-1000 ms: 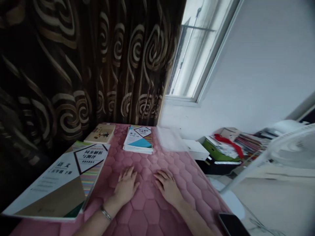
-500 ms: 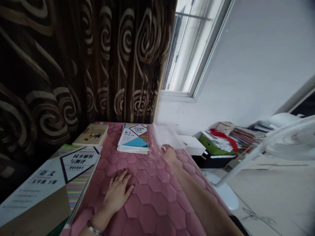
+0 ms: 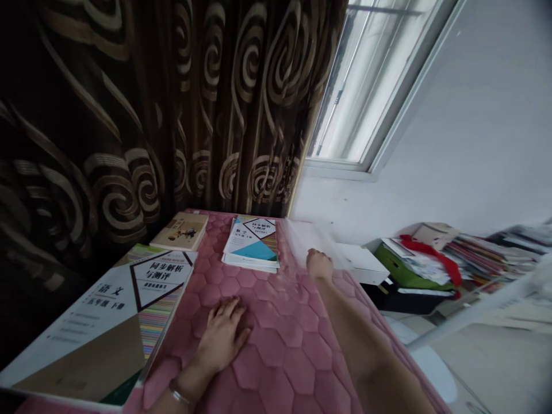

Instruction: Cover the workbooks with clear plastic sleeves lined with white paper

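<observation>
My left hand (image 3: 224, 336) lies flat and open on the pink quilted table cover (image 3: 280, 351), fingers spread, a bracelet on its wrist. My right hand (image 3: 319, 265) is stretched far forward, its fingers curled onto the near edge of a clear plastic sleeve (image 3: 313, 241) at the table's far right. Whether it grips the sleeve I cannot make out. A workbook with a blue triangle cover (image 3: 252, 247) lies just left of that hand. A large workbook (image 3: 107, 322) lies beside my left hand.
A small tan book (image 3: 183, 230) lies at the far left corner, under a dark swirl-patterned curtain (image 3: 150, 115). Right of the table sit a white box (image 3: 362, 264), a green box (image 3: 403, 270) and stacked books (image 3: 483, 253). A white fan stand (image 3: 474, 305) crosses the right side.
My right hand has gone from lying flat next to the left hand to reaching the plastic sleeve at the far right. The left hand has stayed put. The view has shifted slightly.
</observation>
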